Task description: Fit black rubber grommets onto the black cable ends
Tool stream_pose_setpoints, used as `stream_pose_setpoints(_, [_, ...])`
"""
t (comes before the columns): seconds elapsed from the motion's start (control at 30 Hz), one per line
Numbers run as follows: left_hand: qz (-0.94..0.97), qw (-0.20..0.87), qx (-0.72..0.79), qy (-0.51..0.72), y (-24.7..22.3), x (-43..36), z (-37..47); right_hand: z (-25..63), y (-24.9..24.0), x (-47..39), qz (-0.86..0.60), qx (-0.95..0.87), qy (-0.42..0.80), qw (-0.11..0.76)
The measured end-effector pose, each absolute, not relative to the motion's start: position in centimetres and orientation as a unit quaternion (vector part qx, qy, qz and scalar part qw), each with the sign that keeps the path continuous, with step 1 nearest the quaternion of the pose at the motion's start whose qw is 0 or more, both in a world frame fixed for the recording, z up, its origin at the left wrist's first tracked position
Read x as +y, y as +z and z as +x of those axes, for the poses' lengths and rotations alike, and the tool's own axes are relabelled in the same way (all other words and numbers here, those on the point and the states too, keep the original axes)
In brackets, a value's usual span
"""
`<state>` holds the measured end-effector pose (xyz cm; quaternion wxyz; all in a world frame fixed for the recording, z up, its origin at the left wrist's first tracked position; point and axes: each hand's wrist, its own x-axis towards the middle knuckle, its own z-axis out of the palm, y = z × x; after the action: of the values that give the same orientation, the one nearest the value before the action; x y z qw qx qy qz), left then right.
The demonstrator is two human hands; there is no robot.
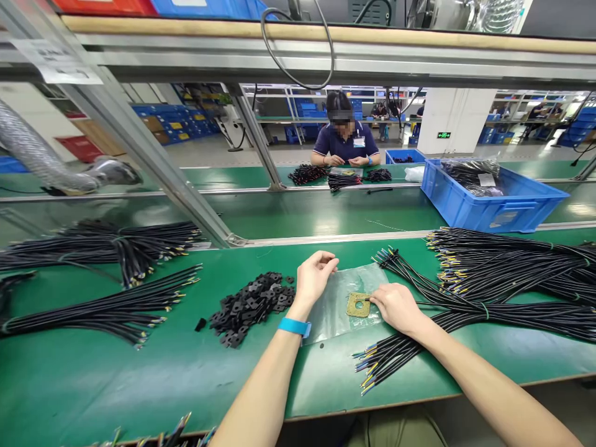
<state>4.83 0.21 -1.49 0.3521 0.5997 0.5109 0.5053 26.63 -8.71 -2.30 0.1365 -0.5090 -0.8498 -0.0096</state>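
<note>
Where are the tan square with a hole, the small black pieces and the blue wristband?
Tan square (351, 305): head view, border left of hole.
Small black pieces (251, 307): head view, middle of the pile.
Blue wristband (293, 326): head view, middle of the band.

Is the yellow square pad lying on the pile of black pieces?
No, the yellow square pad lies on the clear plastic sheet, by the right hand.
</note>
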Motion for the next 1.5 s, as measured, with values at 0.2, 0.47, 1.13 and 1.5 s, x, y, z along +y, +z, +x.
stream_pose_setpoints(0.2, [0.506, 0.538, 0.450, 0.502, -1.5, -0.4, 5.7, 26.8, -2.5, -8.8, -0.496, -0.853, -0.043, 0.159])
stream_pose_setpoints(0.47, [0.463, 0.654, 0.370, 0.470, -1.5, -1.3, 7.3, 27.1, -2.7, -8.4, -0.495, -0.790, 0.042, 0.359])
stream_pose_setpoints(1.13, [0.696, 0.384, 0.404, 0.453, -1.5, -3.2, 9.1, 26.9, -2.8, -8.1, -0.520, -0.728, 0.087, 0.438])
stream_pose_setpoints(1.5, [0.694, 0.361, 0.409, 0.470, -1.0, -3.8, 9.3, 26.8, -2.6, -8.1, -0.532, -0.725, 0.078, 0.430])
